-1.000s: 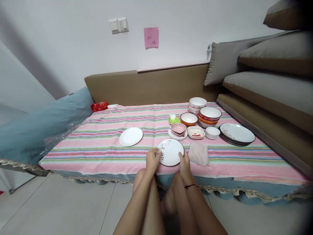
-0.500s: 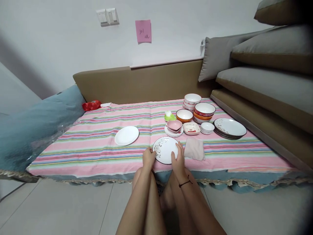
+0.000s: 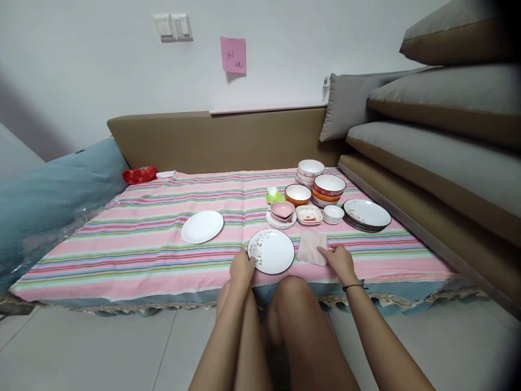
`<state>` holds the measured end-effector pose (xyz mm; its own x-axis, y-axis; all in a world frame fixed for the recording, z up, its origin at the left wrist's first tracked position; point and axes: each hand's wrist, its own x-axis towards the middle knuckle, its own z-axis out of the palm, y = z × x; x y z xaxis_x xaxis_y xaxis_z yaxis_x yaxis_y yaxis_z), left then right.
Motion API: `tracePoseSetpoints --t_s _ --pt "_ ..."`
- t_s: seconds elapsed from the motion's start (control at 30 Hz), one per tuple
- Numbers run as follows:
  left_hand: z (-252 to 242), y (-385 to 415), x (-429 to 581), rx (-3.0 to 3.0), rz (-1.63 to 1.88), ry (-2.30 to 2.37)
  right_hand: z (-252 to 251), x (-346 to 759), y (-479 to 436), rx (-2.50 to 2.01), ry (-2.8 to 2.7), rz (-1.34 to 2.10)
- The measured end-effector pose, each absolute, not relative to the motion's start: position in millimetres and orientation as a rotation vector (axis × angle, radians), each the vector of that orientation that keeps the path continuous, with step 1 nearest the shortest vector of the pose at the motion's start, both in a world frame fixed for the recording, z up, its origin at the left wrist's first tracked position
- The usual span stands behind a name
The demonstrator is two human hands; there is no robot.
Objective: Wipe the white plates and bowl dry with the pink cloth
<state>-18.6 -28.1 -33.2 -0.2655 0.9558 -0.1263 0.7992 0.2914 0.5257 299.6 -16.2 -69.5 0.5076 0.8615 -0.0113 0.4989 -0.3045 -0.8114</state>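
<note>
A white plate with a dark rim and flower pattern (image 3: 271,251) lies near the front edge of the striped cloth (image 3: 142,244). My left hand (image 3: 241,267) grips its left edge with curled fingers. My right hand (image 3: 340,260) rests on the lower right corner of a folded pink cloth (image 3: 311,247) just right of the plate, fingers lying on it. My knees (image 3: 285,304) are below the front edge.
A plain white plate (image 3: 202,226) lies to the left. Behind are a pink bowl on saucers (image 3: 281,210), an orange bowl (image 3: 297,194), stacked bowls (image 3: 329,187), small dishes (image 3: 333,214) and a plate stack (image 3: 367,213). Cushions (image 3: 427,152) rise at right, a blue pillow (image 3: 52,190) at left.
My right hand has left the patterned plate's right edge and moved right onto the pink cloth. My left hand stays on the plate. The view has shifted right.
</note>
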Motion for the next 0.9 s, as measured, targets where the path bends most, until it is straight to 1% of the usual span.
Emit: tracePoseSetpoints --t_s 0.07,0.23,0.33,0.4,0.47,0.6,0.67,0.8,0.9 --pt "-33.2 -35.3 -17.1 1.666 0.561 2.161 -66.0 300.3 -11.3 -1.917 -1.105 0.678" --pt "-41.3 -44.5 -11.0 1.956 0.969 1.948 -49.9 293.8 -3.8 -1.708 -1.042 0.903" --pt "-43.6 -43.2 -8.5 1.957 1.196 1.749 -33.5 285.6 -5.7 -1.531 -0.985 1.004" --pt "-38.8 -45.2 -5.6 1.852 1.303 1.623 -21.8 275.8 -12.7 -1.418 -0.953 1.086" --pt "-27.5 -53.4 0.5 1.667 1.345 1.497 -11.6 261.8 -25.1 -1.298 -0.893 1.223" --pt "6.7 -85.7 21.7 1.292 1.308 1.207 -0.7 225.8 -58.9 -1.011 -0.595 1.575" --pt "21.6 -101.4 31.3 1.241 1.302 1.144 -0.4 208.9 -74.8 -0.932 -0.512 1.605" --pt "37.9 -120.2 37.0 1.31 1.392 1.246 -5.4 186.6 -97.9 -0.858 -0.471 1.61" --pt "45.3 -127.7 32.7 1.262 1.345 1.276 -7.6 177.8 -111.2 -0.866 -0.493 1.641"
